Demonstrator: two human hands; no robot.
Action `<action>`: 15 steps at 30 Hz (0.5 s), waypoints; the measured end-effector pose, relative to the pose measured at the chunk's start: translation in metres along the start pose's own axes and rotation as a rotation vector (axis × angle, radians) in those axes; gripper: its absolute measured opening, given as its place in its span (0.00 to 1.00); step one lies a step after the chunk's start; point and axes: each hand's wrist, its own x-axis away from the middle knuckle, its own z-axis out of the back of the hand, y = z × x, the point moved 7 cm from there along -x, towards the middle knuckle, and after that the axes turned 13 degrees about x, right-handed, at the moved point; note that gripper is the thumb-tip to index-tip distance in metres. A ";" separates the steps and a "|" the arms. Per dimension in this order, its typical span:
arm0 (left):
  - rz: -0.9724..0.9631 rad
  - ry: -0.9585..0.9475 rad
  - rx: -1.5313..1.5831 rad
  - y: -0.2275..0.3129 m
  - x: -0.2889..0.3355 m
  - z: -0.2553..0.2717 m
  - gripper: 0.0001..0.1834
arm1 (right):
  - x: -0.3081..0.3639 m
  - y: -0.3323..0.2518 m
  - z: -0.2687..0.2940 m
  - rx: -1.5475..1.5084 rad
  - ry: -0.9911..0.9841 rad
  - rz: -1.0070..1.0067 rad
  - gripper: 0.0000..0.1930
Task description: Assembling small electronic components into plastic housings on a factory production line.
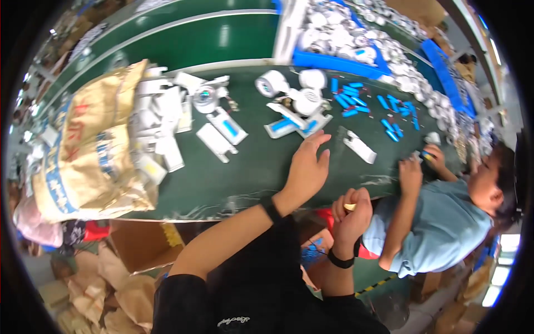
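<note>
My left hand (308, 167) is over the green table (267, 189), fingers stretched out and apart, with nothing visible in it. Its fingertips come close to a white plastic housing (314, 123) that has a blue cell in it; whether they touch I cannot tell. Beside that lie another such housing (281, 128) and white round-headed units (272, 83). To the right of the hand rests a loose white cover (360, 147). My right hand (354, 214) is closed in front of the table edge, around something of which only a small pale yellow bit shows.
Blue cylindrical cells (350, 99) lie scattered at the right. A paper sack (92, 145) and stacked white housings (161, 111) occupy the left. Behind stands a blue bin (339, 62) of white parts. A co-worker (439, 222) handles a small part at right. An open carton (144, 245) sits below.
</note>
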 end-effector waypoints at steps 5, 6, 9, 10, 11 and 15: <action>-0.206 0.237 -0.496 0.065 -0.036 0.185 0.17 | -0.006 0.011 -0.062 -0.078 -0.201 -0.042 0.23; -0.120 0.263 -0.665 0.063 -0.045 0.221 0.17 | -0.005 0.013 -0.073 -0.113 -0.219 -0.088 0.21; 0.012 0.241 -0.869 0.051 -0.036 0.268 0.19 | 0.000 0.013 -0.103 0.080 -0.285 -0.151 0.20; 0.047 0.177 -0.900 0.045 -0.030 0.271 0.20 | 0.004 0.022 -0.104 0.036 -0.331 -0.189 0.15; -0.159 0.145 -1.020 0.037 -0.021 0.264 0.21 | 0.005 0.027 -0.108 0.038 -0.333 -0.184 0.15; -0.221 0.128 -0.958 0.031 -0.006 0.235 0.17 | 0.017 0.028 -0.133 0.012 -0.495 -0.145 0.04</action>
